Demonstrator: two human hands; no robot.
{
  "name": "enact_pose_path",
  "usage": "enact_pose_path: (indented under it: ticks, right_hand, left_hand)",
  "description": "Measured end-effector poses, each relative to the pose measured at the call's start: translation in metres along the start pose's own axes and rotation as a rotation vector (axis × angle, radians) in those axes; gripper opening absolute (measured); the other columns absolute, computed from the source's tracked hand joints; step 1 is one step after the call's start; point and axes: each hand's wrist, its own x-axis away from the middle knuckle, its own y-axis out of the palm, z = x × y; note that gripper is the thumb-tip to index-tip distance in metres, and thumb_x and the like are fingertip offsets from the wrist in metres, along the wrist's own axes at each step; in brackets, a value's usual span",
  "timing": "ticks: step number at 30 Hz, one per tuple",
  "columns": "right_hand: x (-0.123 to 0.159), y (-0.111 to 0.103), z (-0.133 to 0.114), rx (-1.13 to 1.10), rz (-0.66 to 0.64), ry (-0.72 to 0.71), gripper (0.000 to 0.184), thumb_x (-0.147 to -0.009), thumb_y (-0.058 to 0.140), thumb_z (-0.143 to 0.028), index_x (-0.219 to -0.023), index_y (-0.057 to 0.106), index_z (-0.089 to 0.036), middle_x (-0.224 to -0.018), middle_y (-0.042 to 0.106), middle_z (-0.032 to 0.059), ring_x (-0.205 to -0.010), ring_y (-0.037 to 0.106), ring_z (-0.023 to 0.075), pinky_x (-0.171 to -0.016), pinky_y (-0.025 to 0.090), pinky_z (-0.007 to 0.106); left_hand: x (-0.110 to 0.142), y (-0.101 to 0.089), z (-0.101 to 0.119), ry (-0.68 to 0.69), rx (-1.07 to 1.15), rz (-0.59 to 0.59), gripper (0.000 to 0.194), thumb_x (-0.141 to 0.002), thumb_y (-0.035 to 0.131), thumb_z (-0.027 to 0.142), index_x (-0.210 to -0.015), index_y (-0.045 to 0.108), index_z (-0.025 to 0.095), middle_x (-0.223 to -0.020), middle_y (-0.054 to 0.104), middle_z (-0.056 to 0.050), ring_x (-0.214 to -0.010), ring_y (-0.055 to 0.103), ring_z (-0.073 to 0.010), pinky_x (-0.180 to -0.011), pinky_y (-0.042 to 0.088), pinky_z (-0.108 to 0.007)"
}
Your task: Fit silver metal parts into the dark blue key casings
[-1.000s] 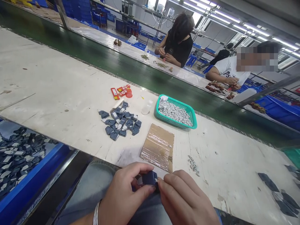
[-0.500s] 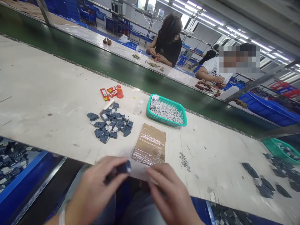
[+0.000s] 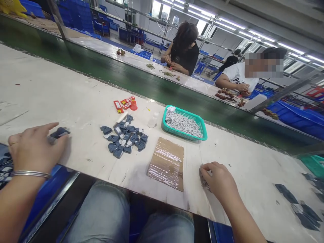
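Currently holding a dark part (image 3: 60, 132) in the left hand (image 3: 37, 146), well left of the cardboard (image 3: 167, 163); with the right hand (image 3: 219, 180) at small pieces (image 3: 203, 182) right of it, cannot tell if pinching any.

On the table (image 3: 63, 87), a pile of parts (image 3: 126, 135) lies left of a cardboard sheet (image 3: 168, 162), with packets (image 3: 117, 106) and a lid (image 3: 133, 107) behind the pile, a cup (image 3: 152, 122) right of these, and a basket (image 3: 182, 134) holding small bits (image 3: 184, 122) behind the cardboard sheet. The left hand (image 3: 35, 146) is left of the pile, a part (image 3: 59, 132) between thumb and fingers; the right hand (image 3: 220, 179) is right of the cardboard sheet, and loose pieces (image 3: 305, 216) lie farther right. Behind the table runs a belt (image 3: 121, 72), two people (image 3: 187, 52) beyond it.
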Motion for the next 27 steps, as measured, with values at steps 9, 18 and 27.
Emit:
enact_pose_path:
  ticks: [9,18,27]
  right_hand:
    - [0.044,-0.005,-0.046,-0.225,-0.081,0.048,0.021,-0.078,0.048,-0.04,-0.074,0.063,-0.026,-0.063,0.066,-0.002,-0.05,0.06,0.0158,-0.043,0.044,0.025]
    - [0.064,0.004,-0.029,-0.304,-0.04,-0.027,0.025,-0.088,0.047,-0.038,-0.084,0.067,-0.024,-0.084,0.068,0.0025,-0.077,0.066,0.0167,-0.065,0.054,0.024]
    - [0.081,0.004,-0.037,-0.088,0.161,-0.163,0.017,-0.089,0.05,-0.028,-0.094,0.063,-0.019,-0.087,0.061,0.007,-0.082,0.059,0.0197,-0.072,0.051,0.033]
  left_hand:
    - [0.056,0.011,0.082,0.471,0.154,-0.21,0.021,-0.086,0.052,0.026,-0.101,0.065,0.021,-0.099,0.064,-0.006,-0.097,0.055,-0.0228,-0.089,0.044,-0.037]
    - [0.067,0.021,0.086,0.492,0.138,-0.237,0.021,-0.083,0.057,0.036,-0.092,0.066,0.019,-0.093,0.058,-0.009,-0.089,0.054,-0.0265,-0.08,0.046,-0.04]
    - [0.076,0.027,0.09,0.486,0.164,-0.226,0.011,-0.083,0.056,0.027,-0.085,0.061,0.018,-0.091,0.06,-0.009,-0.091,0.055,-0.0278,-0.083,0.045,-0.042]
